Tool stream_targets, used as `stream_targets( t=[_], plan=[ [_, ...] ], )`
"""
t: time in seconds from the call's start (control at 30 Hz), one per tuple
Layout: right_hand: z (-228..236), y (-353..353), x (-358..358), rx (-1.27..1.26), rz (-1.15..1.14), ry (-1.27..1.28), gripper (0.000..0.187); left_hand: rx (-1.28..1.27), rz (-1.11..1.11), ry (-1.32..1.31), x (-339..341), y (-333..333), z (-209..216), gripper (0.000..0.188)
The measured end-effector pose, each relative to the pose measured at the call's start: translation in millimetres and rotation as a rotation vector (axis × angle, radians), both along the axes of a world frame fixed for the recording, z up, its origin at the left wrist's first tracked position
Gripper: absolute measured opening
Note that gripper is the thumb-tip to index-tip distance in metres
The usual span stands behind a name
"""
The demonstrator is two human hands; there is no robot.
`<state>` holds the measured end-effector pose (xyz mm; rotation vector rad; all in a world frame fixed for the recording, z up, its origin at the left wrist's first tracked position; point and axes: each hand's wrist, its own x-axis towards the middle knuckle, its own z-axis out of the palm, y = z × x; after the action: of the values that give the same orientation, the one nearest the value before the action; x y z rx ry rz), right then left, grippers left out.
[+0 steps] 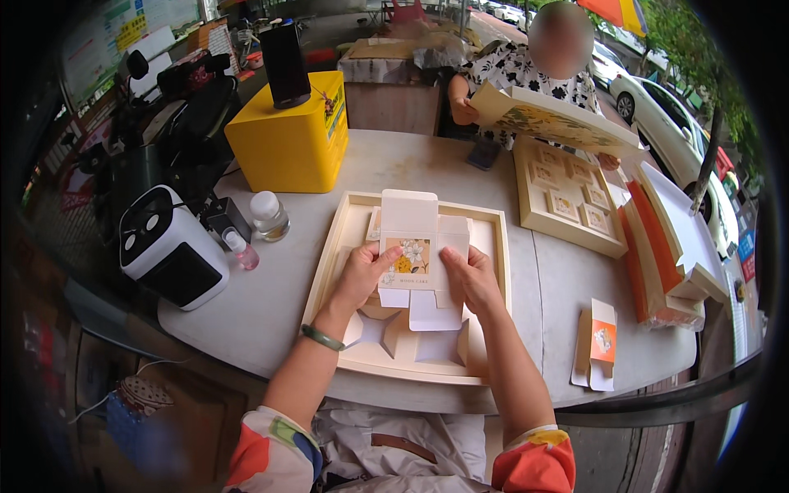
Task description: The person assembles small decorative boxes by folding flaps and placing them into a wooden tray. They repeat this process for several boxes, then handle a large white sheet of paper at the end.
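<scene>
Cream carton [409, 261] with white-and-yellow floral print

One held carton [421, 261], two bottles [271, 220]

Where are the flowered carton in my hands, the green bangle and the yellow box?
Flowered carton [413, 256]: head view, on its printed flower panel.
Green bangle [322, 338]: head view, middle of its band.
Yellow box [277, 153]: head view, on its near side.

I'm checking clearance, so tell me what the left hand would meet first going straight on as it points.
The printed carton, already held by the left hand. Beyond it is the shallow tray's rim, which the hand may clear; its height is unclear.
</scene>
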<state>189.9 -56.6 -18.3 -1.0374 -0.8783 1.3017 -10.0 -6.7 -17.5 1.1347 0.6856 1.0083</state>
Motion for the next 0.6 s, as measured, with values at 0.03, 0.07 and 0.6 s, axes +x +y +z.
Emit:
stream_targets(
  t=[0.03,0.07,0.6],
  plan=[
    [-2.0,0.5,2.0,0.008,-0.012,-0.051,0.029,0.014,0.01,0.003,1.5,-1.0,1.5,0.023],
    [-3.1,0.1,3.6,0.015,-0.024,-0.103,0.028,0.028,0.02,0.005,3.1,-1.2,1.8,0.024],
    [7.4,-9.1,-3.0,0.002,0.048,-0.169,0.035,0.052,0.084,0.04,-1.1,3.6,-1.3,0.033]
  ],
)
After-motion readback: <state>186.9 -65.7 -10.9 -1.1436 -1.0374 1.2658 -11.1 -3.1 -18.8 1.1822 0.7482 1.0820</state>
